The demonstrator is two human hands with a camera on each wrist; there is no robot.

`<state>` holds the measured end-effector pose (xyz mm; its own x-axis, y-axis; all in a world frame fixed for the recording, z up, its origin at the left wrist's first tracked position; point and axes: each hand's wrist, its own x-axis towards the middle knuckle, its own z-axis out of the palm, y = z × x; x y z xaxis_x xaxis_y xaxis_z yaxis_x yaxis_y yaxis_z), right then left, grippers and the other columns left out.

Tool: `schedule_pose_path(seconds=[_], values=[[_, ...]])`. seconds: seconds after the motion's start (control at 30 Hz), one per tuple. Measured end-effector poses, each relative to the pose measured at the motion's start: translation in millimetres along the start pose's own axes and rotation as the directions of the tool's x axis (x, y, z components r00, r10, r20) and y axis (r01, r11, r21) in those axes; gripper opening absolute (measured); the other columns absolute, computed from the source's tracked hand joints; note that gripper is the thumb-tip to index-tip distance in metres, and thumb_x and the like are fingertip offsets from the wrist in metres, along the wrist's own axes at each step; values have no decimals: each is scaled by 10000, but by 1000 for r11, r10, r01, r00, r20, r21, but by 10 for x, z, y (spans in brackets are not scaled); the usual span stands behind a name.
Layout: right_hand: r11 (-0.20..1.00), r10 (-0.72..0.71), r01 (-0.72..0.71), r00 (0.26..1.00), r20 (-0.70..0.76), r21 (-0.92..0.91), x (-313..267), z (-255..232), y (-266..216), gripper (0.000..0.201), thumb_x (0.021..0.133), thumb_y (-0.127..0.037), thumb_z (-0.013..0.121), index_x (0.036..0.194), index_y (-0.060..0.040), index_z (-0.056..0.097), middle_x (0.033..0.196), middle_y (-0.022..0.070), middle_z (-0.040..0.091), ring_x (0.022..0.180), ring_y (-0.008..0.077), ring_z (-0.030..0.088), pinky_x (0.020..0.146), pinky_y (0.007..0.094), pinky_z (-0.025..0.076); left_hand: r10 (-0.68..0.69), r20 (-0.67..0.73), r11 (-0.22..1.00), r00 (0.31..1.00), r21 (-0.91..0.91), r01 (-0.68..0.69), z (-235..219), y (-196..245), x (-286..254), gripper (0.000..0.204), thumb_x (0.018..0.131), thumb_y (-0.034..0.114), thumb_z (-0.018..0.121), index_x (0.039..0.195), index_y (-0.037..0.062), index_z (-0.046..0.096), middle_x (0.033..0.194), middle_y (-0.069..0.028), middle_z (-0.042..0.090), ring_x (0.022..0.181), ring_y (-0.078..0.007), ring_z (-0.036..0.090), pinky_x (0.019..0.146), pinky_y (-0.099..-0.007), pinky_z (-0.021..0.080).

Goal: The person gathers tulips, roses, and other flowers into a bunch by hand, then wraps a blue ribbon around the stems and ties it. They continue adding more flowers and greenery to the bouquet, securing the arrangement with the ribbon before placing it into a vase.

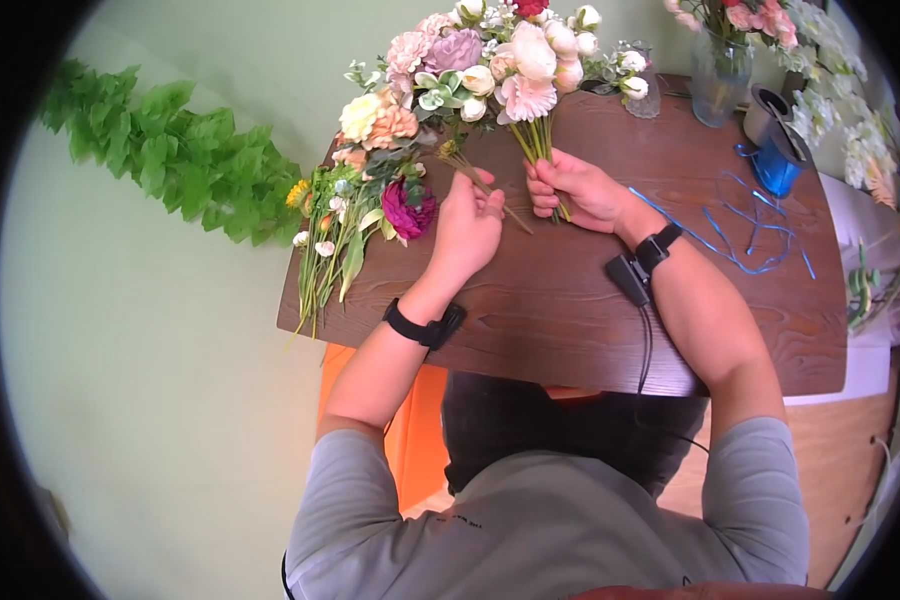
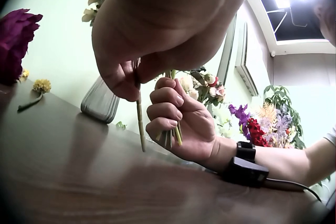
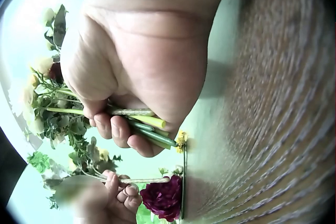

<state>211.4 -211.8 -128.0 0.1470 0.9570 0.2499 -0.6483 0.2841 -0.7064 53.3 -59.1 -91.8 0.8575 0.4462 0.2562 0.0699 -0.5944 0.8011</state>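
Observation:
My right hand (image 1: 582,190) grips the gathered green stems (image 1: 542,140) of a bouquet of artificial flowers (image 1: 530,60), with pink, white and mauve blooms at the top. Cut stem ends (image 3: 152,129) stick out below its curled fingers. To its left, my left hand (image 1: 470,225) pinches a thin brown flower stem (image 2: 140,124) between thumb and fingers, the lower end pointing down toward the table. The upper part of that stem runs into leaves and blooms beside the bouquet. A purple peony (image 1: 408,208) lies close to the left hand.
Loose flowers with long stems (image 1: 335,240) lie on the left of the wooden table (image 1: 570,330). Blue ribbon (image 1: 750,240) trails from a spool (image 1: 778,165) on the right, near a glass vase (image 1: 720,80). A leafy green garland (image 1: 170,150) hangs on the wall.

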Motion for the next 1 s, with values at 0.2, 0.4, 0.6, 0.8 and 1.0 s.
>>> schedule_pose_path(seconds=[0.2,0.4,0.6,0.8,1.0], values=[[994,-23,19,999,-33,-112,15,24,36,202,1123,-287,505,1218,-116,556,906,-39,498,809,88,486,767,254,454,181,8,964,983,194,-179,117,157,113,315,967,82,672,1250,0,560,944,-97,643,761,-188,633,696,-331,515],[990,-34,15,991,-132,-142,6,40,58,275,1132,-282,480,1353,-127,529,1014,-20,556,869,109,557,795,270,493,259,96,958,961,103,-269,132,334,155,372,946,125,663,1260,-31,539,1146,-234,586,1061,-423,598,904,-473,488],[994,11,-16,999,-52,-105,6,-9,70,159,1138,-287,466,1201,-153,523,916,-14,536,784,101,517,710,277,467,325,164,927,931,140,-348,75,283,231,345,997,165,646,1295,9,570,1183,-159,596,1032,-292,598,908,-391,484],[995,68,-70,997,-41,-66,-36,109,6,136,1135,-320,476,1110,-188,496,820,-49,440,693,80,392,645,253,374,109,311,950,944,-312,-7,60,307,339,342,1028,264,668,1265,17,662,1181,-77,680,1055,-174,626,934,-349,486],[984,168,-162,983,76,-77,-12,138,59,165,1125,-358,496,1117,-193,494,812,-57,426,690,78,381,643,250,354,5,471,719,882,-615,324,53,354,501,297,1004,323,712,1098,43,735,1033,-8,710,957,-120,644,871,-313,498]])
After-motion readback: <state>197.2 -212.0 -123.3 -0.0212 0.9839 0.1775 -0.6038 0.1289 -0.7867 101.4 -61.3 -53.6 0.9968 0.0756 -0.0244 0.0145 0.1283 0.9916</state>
